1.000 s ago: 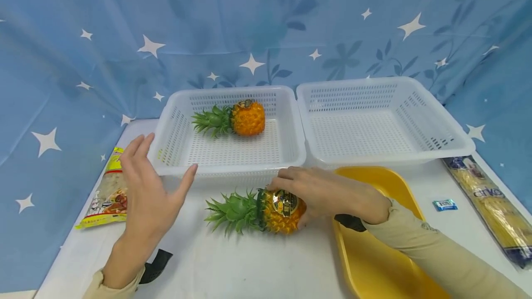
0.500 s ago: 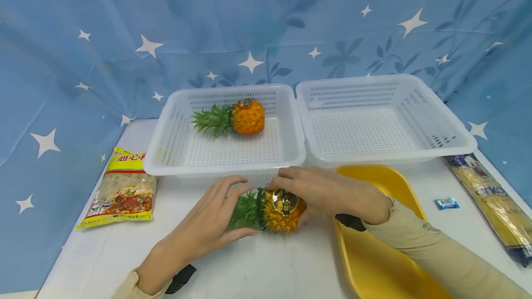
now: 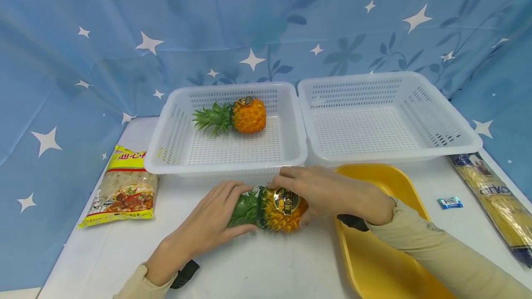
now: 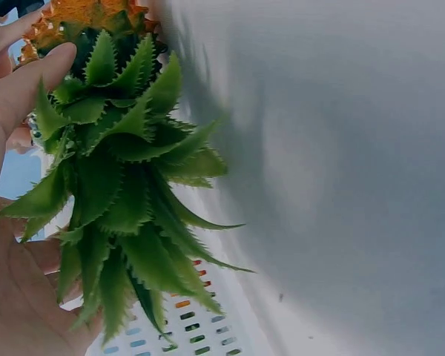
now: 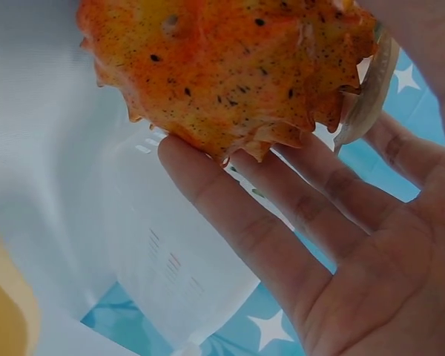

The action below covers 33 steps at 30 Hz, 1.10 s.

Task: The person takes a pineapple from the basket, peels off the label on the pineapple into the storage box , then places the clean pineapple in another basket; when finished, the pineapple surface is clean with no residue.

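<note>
On the white table lies a small orange pineapple [image 3: 282, 220] with a round black-and-gold label, its crown pointing left. My left hand [image 3: 209, 216] holds it around the green leaves [image 4: 122, 185], thumb on the near side and fingers on the far side. At the fruit's right end, my right hand [image 3: 322, 193] grips the body, fingers over the far side and thumb close to me. In the right wrist view, its fingers [image 5: 252, 230] extend under the spiky orange skin. A second pineapple [image 3: 249, 116] lies in the left white basket [image 3: 226, 169].
Another white basket [image 3: 399, 155] stands beside the first. A yellow bin [image 3: 386, 271] sits under my right forearm. On the left lies a bag of food [image 3: 124, 188]. A long pasta pack [image 3: 494, 197] and a small blue packet [image 3: 450, 203] lie at right.
My left hand has come right and down from beside the left basket onto the pineapple's crown, uncovering the food bag. My right hand has stayed on the fruit's body.
</note>
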Available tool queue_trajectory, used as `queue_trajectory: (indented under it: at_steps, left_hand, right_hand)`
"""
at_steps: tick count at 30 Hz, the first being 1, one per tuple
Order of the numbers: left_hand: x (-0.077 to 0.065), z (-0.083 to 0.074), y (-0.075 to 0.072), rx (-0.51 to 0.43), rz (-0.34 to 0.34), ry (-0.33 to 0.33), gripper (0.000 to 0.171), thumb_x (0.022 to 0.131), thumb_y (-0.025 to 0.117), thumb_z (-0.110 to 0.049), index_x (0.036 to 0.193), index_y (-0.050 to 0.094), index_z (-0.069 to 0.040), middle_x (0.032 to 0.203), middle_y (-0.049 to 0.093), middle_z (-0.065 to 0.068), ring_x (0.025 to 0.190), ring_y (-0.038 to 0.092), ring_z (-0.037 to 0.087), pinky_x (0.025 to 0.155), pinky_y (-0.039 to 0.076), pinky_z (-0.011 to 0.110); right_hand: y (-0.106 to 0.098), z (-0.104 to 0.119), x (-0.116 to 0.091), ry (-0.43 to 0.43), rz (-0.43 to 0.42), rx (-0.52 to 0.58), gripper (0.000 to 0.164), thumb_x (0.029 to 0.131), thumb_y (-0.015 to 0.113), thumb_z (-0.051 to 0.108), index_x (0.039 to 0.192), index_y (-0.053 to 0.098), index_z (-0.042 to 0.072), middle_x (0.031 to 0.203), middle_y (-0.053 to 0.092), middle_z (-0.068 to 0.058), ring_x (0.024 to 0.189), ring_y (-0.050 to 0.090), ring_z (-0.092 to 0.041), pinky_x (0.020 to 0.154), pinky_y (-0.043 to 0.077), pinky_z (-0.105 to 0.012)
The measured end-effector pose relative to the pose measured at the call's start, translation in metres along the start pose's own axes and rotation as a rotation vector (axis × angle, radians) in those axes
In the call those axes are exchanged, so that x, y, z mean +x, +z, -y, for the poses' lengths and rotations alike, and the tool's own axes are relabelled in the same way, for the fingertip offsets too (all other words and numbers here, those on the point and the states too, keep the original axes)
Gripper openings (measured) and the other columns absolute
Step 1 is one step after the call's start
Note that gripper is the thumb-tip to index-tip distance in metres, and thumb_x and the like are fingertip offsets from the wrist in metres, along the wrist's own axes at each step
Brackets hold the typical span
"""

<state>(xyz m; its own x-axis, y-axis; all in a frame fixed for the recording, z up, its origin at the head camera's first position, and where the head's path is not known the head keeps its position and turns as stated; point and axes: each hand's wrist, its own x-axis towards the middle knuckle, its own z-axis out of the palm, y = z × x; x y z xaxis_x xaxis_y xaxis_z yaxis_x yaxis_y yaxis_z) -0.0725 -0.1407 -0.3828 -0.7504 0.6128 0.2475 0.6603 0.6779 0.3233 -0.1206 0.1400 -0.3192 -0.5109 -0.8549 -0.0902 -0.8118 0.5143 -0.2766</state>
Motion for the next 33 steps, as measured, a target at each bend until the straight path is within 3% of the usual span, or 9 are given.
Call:
queue_trajectory:
  at_steps: [8,13,16,21,26,33]
  left_hand:
    - [-0.001,0.002,0.003,-0.014,-0.018,-0.006,0.076,0.086,0.083,-0.053,0.144,0.057,-0.011,0.134,0.058,0.005,0.119,0.060,0.025,0.101,0.051,0.047]
    - [0.000,0.002,0.004,-0.019,-0.026,-0.011,0.074,0.086,0.084,-0.051,0.143,0.057,-0.013,0.139,0.057,0.007,0.123,0.059,0.027,0.103,0.050,0.049]
    - [0.000,0.002,0.005,-0.019,-0.015,-0.011,0.074,0.086,0.084,-0.050,0.143,0.057,-0.012,0.140,0.057,0.006,0.125,0.059,0.027,0.103,0.050,0.050]
    - [0.000,0.002,0.004,-0.018,0.010,-0.010,0.073,0.087,0.083,-0.050,0.143,0.057,-0.012,0.141,0.058,0.005,0.127,0.057,0.025,0.101,0.050,0.048]
    - [-0.001,0.002,0.003,-0.015,0.015,-0.016,0.073,0.087,0.084,-0.049,0.144,0.057,-0.012,0.140,0.058,0.006,0.126,0.058,0.025,0.099,0.051,0.048]
    - [-0.001,-0.001,0.005,-0.013,0.014,-0.019,0.071,0.087,0.084,-0.049,0.142,0.057,-0.013,0.140,0.058,0.006,0.123,0.059,0.025,0.096,0.052,0.047]
  right_hand:
    - [0.000,-0.004,-0.001,-0.016,-0.002,0.015,0.086,0.072,0.098,0.037,0.144,0.056,0.015,0.139,0.060,-0.007,0.109,0.067,-0.026,0.094,0.058,-0.044]
    - [-0.004,-0.006,-0.004,-0.026,0.030,0.038,0.090,0.077,0.095,0.036,0.152,0.049,0.015,0.150,0.053,-0.009,0.121,0.063,-0.028,0.098,0.055,-0.047]
    - [-0.010,-0.006,-0.006,-0.049,0.039,0.081,0.089,0.081,0.092,0.036,0.154,0.046,0.016,0.151,0.051,-0.005,0.114,0.063,-0.022,0.093,0.057,-0.041]
    - [-0.029,-0.003,-0.012,-0.110,-0.008,0.086,0.068,0.092,0.083,0.035,0.149,0.051,0.016,0.142,0.055,-0.002,0.097,0.062,-0.012,0.080,0.057,-0.031]
    - [-0.042,0.003,-0.006,-0.205,-0.046,0.013,0.041,0.095,0.080,0.028,0.130,0.066,0.014,0.126,0.063,0.000,0.102,0.061,-0.012,0.084,0.057,-0.029]
    - [-0.037,0.011,0.011,-0.277,-0.002,-0.106,0.030,0.091,0.084,0.019,0.118,0.072,0.013,0.115,0.067,0.000,0.107,0.064,-0.015,0.091,0.056,-0.028]
